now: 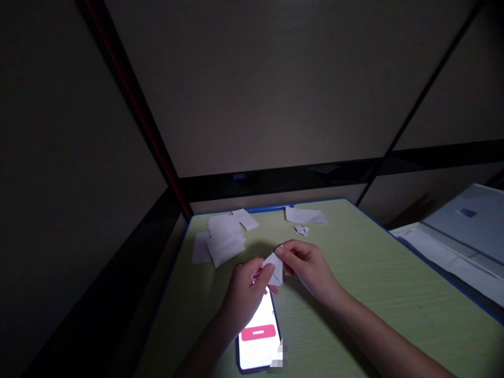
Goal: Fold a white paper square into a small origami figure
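A small folded piece of white paper (275,272) is held up between both hands over the table. My left hand (249,286) pinches its lower left side, thumb on top. With thumb and forefinger, my right hand (305,265) grips the paper's upper corner. A crease runs across the paper's face. Below my left hand lies a phone (258,349) with a bright white screen and a red button; my hand and wrist cover its upper left part.
A stack of white paper sheets (225,239) lies at the table's back left, with loose sheets beside it. At the back right are a folded paper strip (306,216) and a small folded paper piece (301,230). The green table (378,262) has blue edges; panelled walls stand behind and left.
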Tool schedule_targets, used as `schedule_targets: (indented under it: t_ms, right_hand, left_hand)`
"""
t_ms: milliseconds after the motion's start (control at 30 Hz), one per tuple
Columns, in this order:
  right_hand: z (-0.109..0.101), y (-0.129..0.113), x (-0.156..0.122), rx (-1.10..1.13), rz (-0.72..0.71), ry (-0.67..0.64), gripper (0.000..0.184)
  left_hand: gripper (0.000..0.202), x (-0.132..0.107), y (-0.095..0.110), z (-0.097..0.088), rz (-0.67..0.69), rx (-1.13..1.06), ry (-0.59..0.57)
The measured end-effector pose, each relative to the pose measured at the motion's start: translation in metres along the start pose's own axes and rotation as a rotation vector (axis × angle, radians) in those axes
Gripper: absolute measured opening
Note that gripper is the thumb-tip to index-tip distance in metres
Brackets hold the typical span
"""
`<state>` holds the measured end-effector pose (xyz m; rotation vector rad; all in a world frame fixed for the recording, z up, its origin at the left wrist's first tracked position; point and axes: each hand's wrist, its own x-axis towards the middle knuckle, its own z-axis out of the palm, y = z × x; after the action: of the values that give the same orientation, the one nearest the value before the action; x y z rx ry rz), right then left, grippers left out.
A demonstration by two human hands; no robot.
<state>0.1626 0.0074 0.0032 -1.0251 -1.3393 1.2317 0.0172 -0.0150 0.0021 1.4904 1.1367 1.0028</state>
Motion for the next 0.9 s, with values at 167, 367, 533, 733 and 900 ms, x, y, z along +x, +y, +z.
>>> schedule_targets:
  t_ms: [167, 367, 533, 733, 900]
  right_hand:
    - [0.002, -0.001, -0.001, -0.011, -0.004, 0.033, 0.024]
    - [0.001, -0.001, -0.003, 0.018, -0.017, 0.047, 0.025]
    - [0.000, -0.001, -0.003, 0.105, -0.010, 0.038, 0.023]
    - [-0.007, -0.001, 0.002, 0.142, 0.006, 0.091, 0.021]
    - [-0.009, -0.003, 0.002, 0.054, -0.007, 0.111, 0.025]
  left_hand:
    - [0.025, 0.000, -0.001, 0.000, -0.013, -0.009, -0.018]
    - [0.025, 0.001, 0.001, -0.001, -0.007, -0.003, -0.036]
    - [0.024, 0.001, 0.001, -0.001, -0.028, -0.007, -0.038]
    - [0.025, 0.001, 0.002, -0.001, -0.021, -0.011, -0.010]
    - [0.026, 0.003, 0.000, -0.004, 0.008, -0.003, 0.117]
